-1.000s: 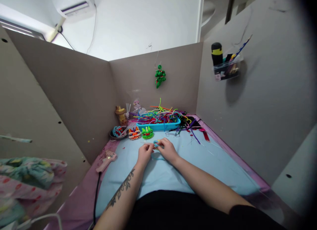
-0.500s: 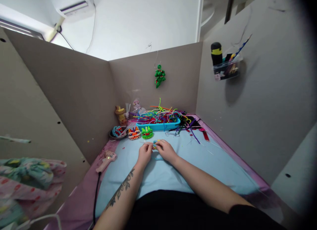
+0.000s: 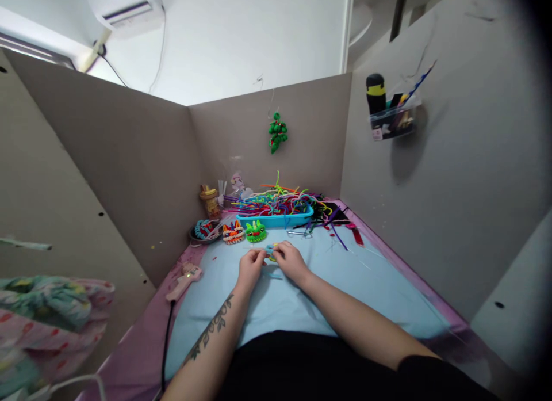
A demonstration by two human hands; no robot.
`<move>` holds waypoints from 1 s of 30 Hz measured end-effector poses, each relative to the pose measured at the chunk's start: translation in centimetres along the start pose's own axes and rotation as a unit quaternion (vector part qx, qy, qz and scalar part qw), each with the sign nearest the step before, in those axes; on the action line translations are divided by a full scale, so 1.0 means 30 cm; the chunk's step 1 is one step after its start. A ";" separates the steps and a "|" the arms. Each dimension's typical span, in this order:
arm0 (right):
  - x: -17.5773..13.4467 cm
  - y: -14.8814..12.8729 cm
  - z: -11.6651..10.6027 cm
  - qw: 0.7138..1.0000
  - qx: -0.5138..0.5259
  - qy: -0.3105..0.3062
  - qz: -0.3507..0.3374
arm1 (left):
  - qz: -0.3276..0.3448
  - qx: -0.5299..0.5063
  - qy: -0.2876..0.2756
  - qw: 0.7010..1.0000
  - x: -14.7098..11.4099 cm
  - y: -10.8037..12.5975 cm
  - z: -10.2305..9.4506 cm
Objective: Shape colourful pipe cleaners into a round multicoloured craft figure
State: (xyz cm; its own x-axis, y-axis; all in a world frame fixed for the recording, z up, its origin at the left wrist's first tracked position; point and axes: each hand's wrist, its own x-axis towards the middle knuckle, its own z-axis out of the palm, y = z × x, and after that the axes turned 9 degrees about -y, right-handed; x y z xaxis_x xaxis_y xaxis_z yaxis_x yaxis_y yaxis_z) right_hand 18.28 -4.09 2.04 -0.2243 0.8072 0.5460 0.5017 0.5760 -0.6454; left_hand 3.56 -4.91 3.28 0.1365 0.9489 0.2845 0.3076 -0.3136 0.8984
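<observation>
Both hands meet over the light blue cloth (image 3: pixel 345 297), around a small blue and yellow cord piece (image 3: pixel 270 249). Its exact shape is mostly covered by fingers. My left hand (image 3: pixel 251 266) pinches it from the left, fingertips closed. From the right, my right hand (image 3: pixel 290 261) grips the same piece with bent fingers. A short blue strand (image 3: pixel 272 276) lies below the hands. Just beyond them sit a green knotted animal head (image 3: pixel 256 232) and an orange and white one (image 3: pixel 233 233).
A blue tray (image 3: pixel 276 221) heaped with colourful cords stands at the back. To the left lie a pink glue gun (image 3: pixel 183 283) with a black cable and a dark bowl (image 3: pixel 196 238). Scissors (image 3: pixel 299 233) rest behind my right hand. Grey panels enclose three sides.
The blue and yellow piece has turned slightly between my fingers, showing more blue. The short blue strand below shows further left. Both hands remain in nearly the same place.
</observation>
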 end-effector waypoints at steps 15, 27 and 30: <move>-0.001 0.005 -0.002 1.000 0.015 0.020 0.010 | -0.014 -0.020 -0.008 1.000 -0.001 0.003 0.002; 0.000 0.015 0.007 1.000 0.008 0.019 -0.002 | -0.019 -0.001 -0.004 1.000 -0.009 0.027 0.000; 0.000 0.011 0.009 1.000 0.007 0.013 0.000 | -0.008 0.003 0.002 1.000 -0.008 0.016 0.000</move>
State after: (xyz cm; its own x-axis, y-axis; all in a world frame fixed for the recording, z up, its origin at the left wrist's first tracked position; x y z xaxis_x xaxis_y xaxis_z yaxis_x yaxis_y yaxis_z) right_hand 18.23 -3.87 1.68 -0.2022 0.8041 0.5590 0.4895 0.5774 -0.6535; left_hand 3.69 -5.28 3.65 0.1278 0.9540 0.2711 0.3148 -0.2982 0.9011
